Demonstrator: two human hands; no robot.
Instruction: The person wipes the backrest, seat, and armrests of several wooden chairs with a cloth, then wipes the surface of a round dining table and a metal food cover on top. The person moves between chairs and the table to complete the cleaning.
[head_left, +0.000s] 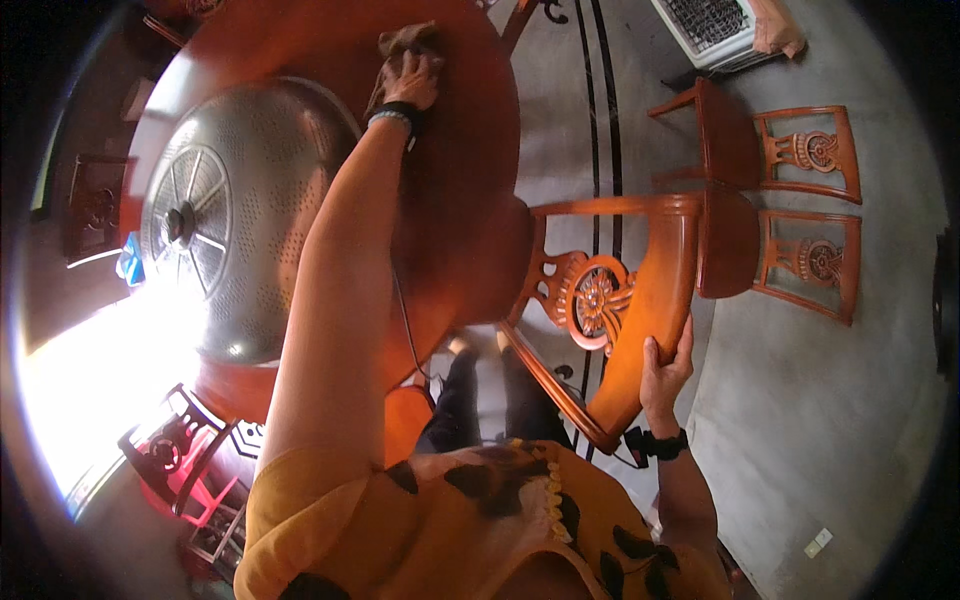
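Note:
My left hand (411, 75) rests on a bunched brown cloth (409, 39) on the far part of a reddish-brown round wooden table (465, 112). Its fingers are spread over the cloth and press it to the tabletop. My right hand (667, 371) grips the top rail of a carved wooden chair (652, 300), thumb on one face and fingers around the edge. The chair's seat (506, 255) reaches in at the table's edge. Left of my left arm, a large perforated metal drum (262, 172) with a spoked end lies on the table.
Two matching chairs stand at the right, a farther one (810, 150) and a nearer one (810, 259). A white crate (709, 45) is at the upper right. A dark cord (409, 322) hangs by the table. Another carved chair (176, 450) and a pink plastic stool (202, 487) stand lower left.

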